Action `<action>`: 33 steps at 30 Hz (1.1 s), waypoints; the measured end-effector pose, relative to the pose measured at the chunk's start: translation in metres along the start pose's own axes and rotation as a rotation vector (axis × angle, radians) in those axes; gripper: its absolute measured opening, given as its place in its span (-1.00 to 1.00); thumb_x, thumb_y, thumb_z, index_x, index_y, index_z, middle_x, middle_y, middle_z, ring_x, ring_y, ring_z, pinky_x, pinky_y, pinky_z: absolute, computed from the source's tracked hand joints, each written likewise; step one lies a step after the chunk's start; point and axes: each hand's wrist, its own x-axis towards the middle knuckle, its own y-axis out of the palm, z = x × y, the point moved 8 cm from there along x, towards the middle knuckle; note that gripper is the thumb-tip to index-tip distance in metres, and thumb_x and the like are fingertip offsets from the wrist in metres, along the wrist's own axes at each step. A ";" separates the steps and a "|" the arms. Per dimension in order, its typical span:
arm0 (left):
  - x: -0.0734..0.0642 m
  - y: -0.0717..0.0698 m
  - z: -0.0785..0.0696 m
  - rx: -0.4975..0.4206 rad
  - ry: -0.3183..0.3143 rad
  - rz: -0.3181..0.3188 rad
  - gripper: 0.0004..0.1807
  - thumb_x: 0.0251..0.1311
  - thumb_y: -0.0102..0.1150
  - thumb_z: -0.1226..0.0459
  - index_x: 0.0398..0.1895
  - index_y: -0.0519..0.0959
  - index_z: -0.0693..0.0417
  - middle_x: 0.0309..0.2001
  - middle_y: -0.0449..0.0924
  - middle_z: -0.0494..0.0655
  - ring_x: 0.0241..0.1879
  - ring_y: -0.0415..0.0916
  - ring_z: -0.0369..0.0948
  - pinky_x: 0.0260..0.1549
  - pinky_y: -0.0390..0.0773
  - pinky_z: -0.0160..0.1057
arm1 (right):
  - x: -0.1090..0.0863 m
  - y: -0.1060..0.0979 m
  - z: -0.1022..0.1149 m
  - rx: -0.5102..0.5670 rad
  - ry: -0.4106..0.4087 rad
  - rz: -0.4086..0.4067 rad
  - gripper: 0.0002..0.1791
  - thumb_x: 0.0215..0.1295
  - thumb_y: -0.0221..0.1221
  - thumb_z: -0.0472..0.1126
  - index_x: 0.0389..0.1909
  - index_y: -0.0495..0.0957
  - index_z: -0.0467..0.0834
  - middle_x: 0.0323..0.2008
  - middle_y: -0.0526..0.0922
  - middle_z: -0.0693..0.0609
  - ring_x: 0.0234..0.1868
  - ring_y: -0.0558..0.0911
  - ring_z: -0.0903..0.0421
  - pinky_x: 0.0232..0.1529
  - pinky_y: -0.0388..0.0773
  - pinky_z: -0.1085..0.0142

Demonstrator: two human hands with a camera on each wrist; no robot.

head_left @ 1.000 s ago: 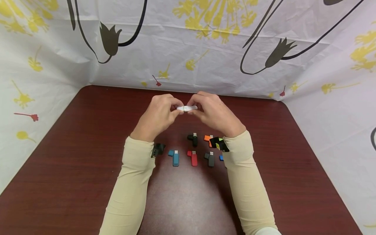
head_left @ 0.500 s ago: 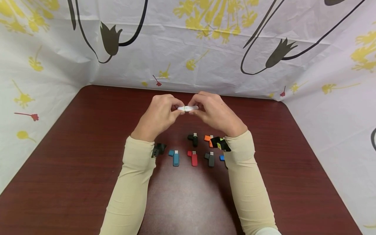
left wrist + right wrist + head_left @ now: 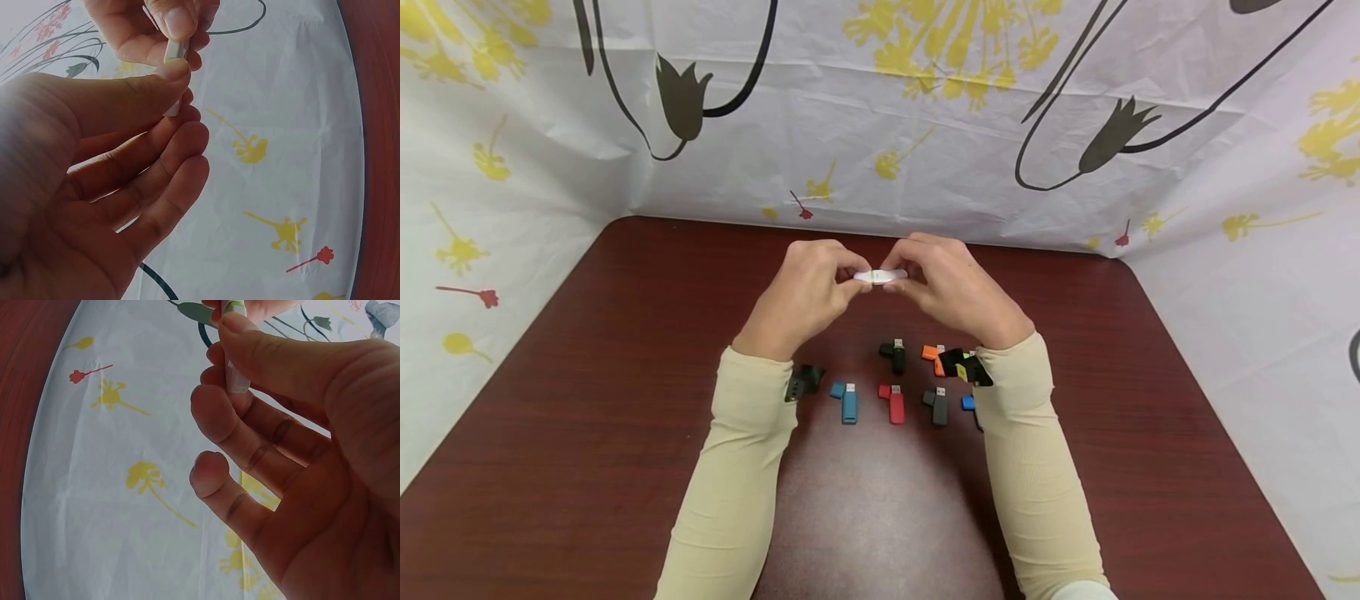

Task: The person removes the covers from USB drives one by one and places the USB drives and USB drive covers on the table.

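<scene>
A white USB flash drive (image 3: 880, 277) is held level above the far part of the table, spanning the gap between both hands. My left hand (image 3: 801, 292) pinches its left end between thumb and fingertips. At the other end, my right hand (image 3: 951, 287) pinches it the same way. A seam with a greenish tint shows between the two halves. In the left wrist view, the drive (image 3: 177, 51) runs from one hand's thumb to the other's. The right wrist view shows its white end (image 3: 237, 380) sticking out below the right thumb. Fingertips hide much of it.
On the table (image 3: 625, 375) lie several flash drives with bare connectors and caps beside them: black (image 3: 898, 358), orange (image 3: 938, 367), teal (image 3: 849, 407), red (image 3: 897, 407) and dark grey (image 3: 940, 408). A blue cap (image 3: 967, 402) shows by the right sleeve. A patterned white sheet (image 3: 880, 167) encloses the table.
Both hands keep their pinch on the white USB flash drive. They have shifted very slightly to the right; the drives on the table lie as before.
</scene>
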 end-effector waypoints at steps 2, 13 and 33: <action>-0.001 -0.004 0.004 0.011 -0.008 -0.005 -0.90 0.34 0.45 0.39 -0.14 0.85 0.21 -0.17 0.82 0.10 -0.21 0.71 -0.04 -0.14 0.69 -0.07 | 0.000 -0.002 -0.004 -0.013 0.001 -0.004 -0.91 0.45 0.41 -0.26 -0.12 0.74 -0.16 -0.19 0.73 -0.04 -0.21 0.66 0.02 -0.14 0.63 0.11; -0.034 -0.058 0.059 0.037 -0.200 -0.189 -0.88 0.33 0.46 0.39 -0.12 0.85 0.21 -0.11 0.83 0.19 -0.29 0.67 0.06 -0.15 0.61 -0.02 | -0.042 -0.051 -0.067 -0.080 0.256 -0.107 -0.83 0.44 0.40 -0.25 -0.05 0.76 -0.23 -0.14 0.75 -0.21 -0.16 0.69 -0.11 -0.06 0.54 0.00; -0.015 -0.028 0.029 -0.009 -0.147 -0.121 -0.86 0.37 0.45 0.37 -0.08 0.80 0.25 -0.13 0.74 0.12 -0.19 0.62 0.00 -0.11 0.64 -0.06 | 0.000 0.036 -0.024 -0.054 0.192 0.133 -0.93 0.49 0.17 -0.24 -0.20 0.48 -0.13 -0.38 0.60 0.02 -0.45 0.52 0.09 -0.35 0.47 0.21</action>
